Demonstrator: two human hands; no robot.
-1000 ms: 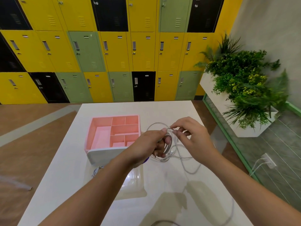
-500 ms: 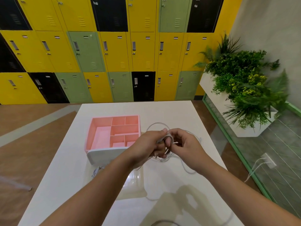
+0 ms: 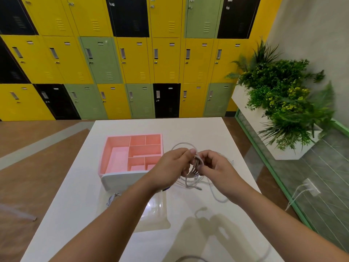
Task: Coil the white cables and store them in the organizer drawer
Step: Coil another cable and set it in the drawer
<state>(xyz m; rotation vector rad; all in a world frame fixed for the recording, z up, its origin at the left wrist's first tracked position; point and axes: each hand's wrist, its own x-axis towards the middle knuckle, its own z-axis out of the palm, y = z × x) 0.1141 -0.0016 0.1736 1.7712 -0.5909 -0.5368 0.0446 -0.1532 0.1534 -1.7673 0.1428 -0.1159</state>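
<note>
Both hands meet above the white table, just right of the pink organizer drawer, which is pulled out and has several open compartments. My left hand grips a bundle of white cable loops. My right hand pinches the same bundle from the other side. One loop arcs up behind the hands. Loose cable trails down onto the table under my right wrist. The drawer's white front faces me.
A clear plastic tray lies on the table below my left forearm. A second cable lies left of it. A planter stands to the right. Lockers fill the back wall. A cable end shows at the table's near edge.
My right hand came in from up and to the right and closed on the coil beside my left hand. The trailing cable on the table has grown shorter.
</note>
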